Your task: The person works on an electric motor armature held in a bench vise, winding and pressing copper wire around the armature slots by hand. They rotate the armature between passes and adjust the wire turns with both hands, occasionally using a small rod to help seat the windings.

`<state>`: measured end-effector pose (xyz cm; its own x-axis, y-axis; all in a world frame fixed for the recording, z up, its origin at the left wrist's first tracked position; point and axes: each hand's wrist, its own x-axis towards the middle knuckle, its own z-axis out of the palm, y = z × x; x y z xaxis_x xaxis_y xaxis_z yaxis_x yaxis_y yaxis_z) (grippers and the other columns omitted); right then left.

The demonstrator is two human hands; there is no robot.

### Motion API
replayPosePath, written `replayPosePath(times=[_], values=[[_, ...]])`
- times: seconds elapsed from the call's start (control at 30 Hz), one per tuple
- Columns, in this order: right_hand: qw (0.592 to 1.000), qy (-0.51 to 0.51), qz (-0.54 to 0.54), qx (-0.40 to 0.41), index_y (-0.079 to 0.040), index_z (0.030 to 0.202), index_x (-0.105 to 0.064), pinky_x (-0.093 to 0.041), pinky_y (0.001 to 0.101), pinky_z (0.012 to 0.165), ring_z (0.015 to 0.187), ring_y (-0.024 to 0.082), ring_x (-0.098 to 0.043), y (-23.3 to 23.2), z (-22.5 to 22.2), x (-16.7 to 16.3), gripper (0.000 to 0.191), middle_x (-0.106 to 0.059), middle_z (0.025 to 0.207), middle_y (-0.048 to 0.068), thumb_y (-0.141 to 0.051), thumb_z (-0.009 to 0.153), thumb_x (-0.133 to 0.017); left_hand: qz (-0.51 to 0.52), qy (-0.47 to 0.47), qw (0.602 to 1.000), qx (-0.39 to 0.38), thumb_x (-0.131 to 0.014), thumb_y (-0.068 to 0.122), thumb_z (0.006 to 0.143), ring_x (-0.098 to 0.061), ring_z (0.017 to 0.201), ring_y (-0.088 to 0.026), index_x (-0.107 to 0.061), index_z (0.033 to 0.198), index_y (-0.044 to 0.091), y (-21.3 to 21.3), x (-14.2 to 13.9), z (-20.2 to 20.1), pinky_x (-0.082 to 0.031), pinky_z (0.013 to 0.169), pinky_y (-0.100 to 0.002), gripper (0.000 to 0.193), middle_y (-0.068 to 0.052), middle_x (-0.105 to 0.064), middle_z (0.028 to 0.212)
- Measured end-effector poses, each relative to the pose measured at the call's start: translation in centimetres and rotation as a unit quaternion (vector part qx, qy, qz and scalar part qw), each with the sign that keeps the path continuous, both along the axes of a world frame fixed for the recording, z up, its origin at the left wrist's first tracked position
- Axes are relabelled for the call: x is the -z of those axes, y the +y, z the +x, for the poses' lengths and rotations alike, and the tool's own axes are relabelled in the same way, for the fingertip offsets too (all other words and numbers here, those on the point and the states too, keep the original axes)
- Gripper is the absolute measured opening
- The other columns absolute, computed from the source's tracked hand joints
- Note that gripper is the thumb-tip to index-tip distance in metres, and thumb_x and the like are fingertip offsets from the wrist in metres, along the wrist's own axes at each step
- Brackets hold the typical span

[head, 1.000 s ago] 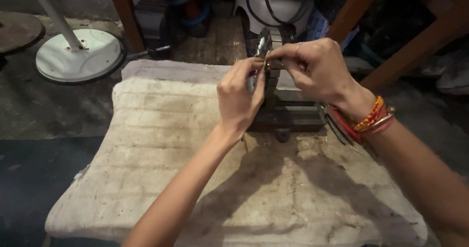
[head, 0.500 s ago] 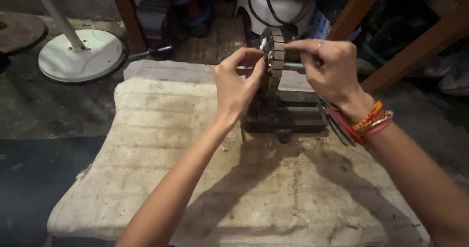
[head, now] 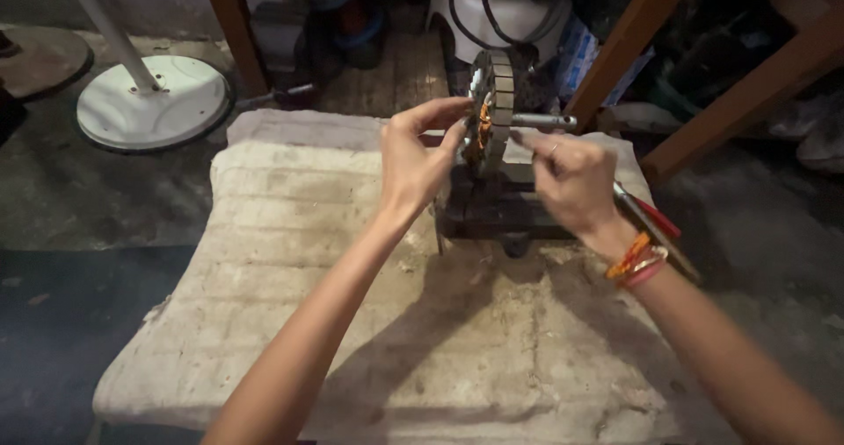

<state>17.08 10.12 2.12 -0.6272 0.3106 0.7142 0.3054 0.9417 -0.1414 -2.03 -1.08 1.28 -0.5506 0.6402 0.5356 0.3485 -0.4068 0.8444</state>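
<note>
Two hands (head: 413, 159), one motor stator (head: 492, 111), one cloth (head: 290, 260), one fan base (head: 151, 102).

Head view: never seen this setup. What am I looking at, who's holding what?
One camera worn on the person's head looks down at their two bare hands. The left hand pinches the rim of a round ribbed metal motor core with orange windings inside; a short metal shaft sticks out of it. The right hand touches it just under that shaft. Below sits a dark metal block on a dirty pale cloth. Red-handled pliers lie by the right wrist. A white fan base stands behind.
</note>
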Motion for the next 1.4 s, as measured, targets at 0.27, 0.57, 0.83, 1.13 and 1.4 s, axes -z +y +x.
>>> replayPosePath(times=[0.27, 0.57, 0.83, 1.13, 1.4], values=[[0.972, -0.026, -0.235, 0.012, -0.008, 0.109, -0.081, -0.028, 0.0243, 0.042, 0.046, 0.003, -0.043, -3.4, 0.6, -4.6, 0.027, -0.062, 0.058, -0.003, 0.000, 0.093, -0.060, 0.080, 0.115, 0.989, -0.036, -0.069, 0.007, 0.087, -0.075, 0.102, -0.018, -0.071, 0.122, 0.005, -3.0, -0.5, 1.3, -0.060, 0.084, -0.030, 0.035, -0.009, -0.075, 0.114], [0.954, -0.070, -0.292, -0.001, -0.005, 0.111, -0.079, -0.029, 0.0238, 0.042, 0.045, 0.002, -0.042, -5.2, -0.6, -8.3, 0.028, -0.060, 0.057, -0.003, -0.003, 0.093, -0.058, 0.095, 0.185, 0.975, -0.080, -0.082, 0.015, 0.081, -0.071, 0.104, -0.022, -0.067, 0.121, 0.006, -2.9, -1.3, 2.6, -0.059, 0.087, -0.033, 0.043, -0.009, -0.069, 0.115], [0.972, -0.145, -0.180, -0.038, -0.004, 0.113, -0.077, -0.036, 0.0280, 0.039, 0.042, 0.007, -0.049, -6.0, -3.0, -9.7, 0.027, -0.065, 0.056, 0.002, -0.005, 0.091, -0.061, 0.100, 0.103, 0.984, -0.105, -0.075, 0.003, 0.084, -0.074, 0.098, -0.020, -0.066, 0.120, 0.003, -1.3, -0.8, 3.0, -0.061, 0.085, -0.031, 0.037, -0.010, -0.073, 0.111], [0.986, -0.138, 0.065, -0.062, -0.012, 0.110, -0.081, -0.044, 0.0309, 0.050, 0.050, 0.015, -0.058, -1.8, -3.2, -10.7, 0.021, -0.066, 0.064, 0.005, -0.005, 0.096, -0.067, 0.085, 0.039, 0.992, -0.085, -0.071, 0.007, 0.092, -0.077, 0.082, -0.016, -0.073, 0.104, 0.000, -0.5, -0.7, 1.6, -0.061, 0.077, -0.028, 0.014, -0.010, -0.079, 0.092], [0.989, -0.019, 0.135, -0.051, -0.010, 0.109, -0.080, -0.044, 0.0284, 0.050, 0.055, 0.014, -0.060, 1.7, -1.3, -6.1, 0.021, -0.072, 0.078, 0.005, 0.002, 0.098, -0.066, 0.074, -0.012, 0.997, -0.002, -0.074, 0.007, 0.091, -0.077, 0.080, -0.011, -0.078, 0.104, 0.000, 1.8, 0.2, -0.1, -0.062, 0.074, -0.025, 0.015, -0.008, -0.081, 0.091]])
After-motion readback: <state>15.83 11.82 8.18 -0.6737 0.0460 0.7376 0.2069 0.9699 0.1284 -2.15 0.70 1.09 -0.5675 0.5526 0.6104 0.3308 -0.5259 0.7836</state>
